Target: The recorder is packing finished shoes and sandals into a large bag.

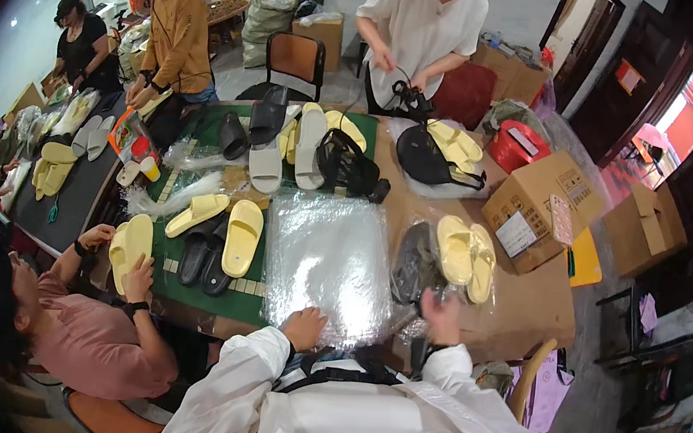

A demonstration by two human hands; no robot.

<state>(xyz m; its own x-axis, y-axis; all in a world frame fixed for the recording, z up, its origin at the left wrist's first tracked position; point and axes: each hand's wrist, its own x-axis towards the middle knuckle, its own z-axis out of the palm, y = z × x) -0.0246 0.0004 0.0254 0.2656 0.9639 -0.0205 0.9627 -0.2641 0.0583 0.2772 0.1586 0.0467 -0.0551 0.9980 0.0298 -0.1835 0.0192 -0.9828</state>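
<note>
My left hand [304, 328] lies on the near left edge of a stack of clear plastic bags [327, 258], its fingers resting on the film. To its right, my right hand [441, 318] is held with fingers apart and nothing visible in it. Just beyond that hand is a pair of pale yellow slide sandals [467, 256] in clear plastic. Dark slides [414, 261] in clear film lie beside them. Left of the bag stack, a yellow slide [242, 239] and a black slide [196, 250] lie on the green mat [169, 285].
A person at my left holds yellow slides [129, 252]. Across the table, someone in white handles a black strappy item [412, 97]. Grey slides [311, 145] and a black bag [352, 164] lie at the far side. A cardboard box [542, 209] stands at the right.
</note>
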